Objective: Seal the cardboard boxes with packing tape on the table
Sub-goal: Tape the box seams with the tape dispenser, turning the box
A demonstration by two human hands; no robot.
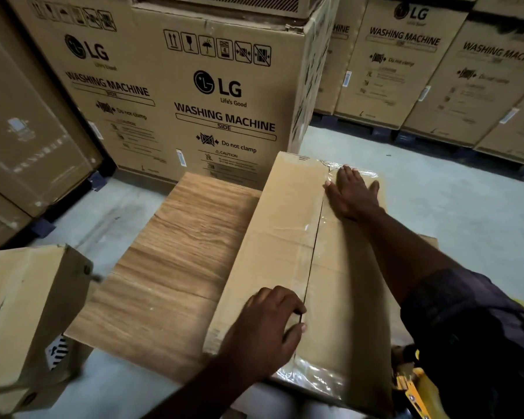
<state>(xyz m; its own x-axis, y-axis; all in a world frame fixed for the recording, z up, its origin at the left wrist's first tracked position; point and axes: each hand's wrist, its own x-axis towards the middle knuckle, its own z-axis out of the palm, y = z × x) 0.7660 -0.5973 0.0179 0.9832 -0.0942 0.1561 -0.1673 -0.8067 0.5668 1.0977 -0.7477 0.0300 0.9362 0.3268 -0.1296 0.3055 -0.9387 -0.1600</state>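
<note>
A long cardboard box (282,243) lies on the right half of a wooden table (176,255). Clear packing tape (318,234) runs along its centre seam and wraps over both ends. My right hand (351,195) lies flat with straight fingers on the tape near the box's far end. My left hand (270,328) rests on the box top near the front end, fingers bent, fingertips and thumb at the seam. Whether it pinches anything I cannot see.
A second cardboard box (28,316) stands off the table's left front corner. Large washing machine cartons (194,95) stand right behind the table, and more cartons (436,65) line the far right. A yellow tool (415,388) pokes out at bottom right. Grey concrete floor (436,189) surrounds the table.
</note>
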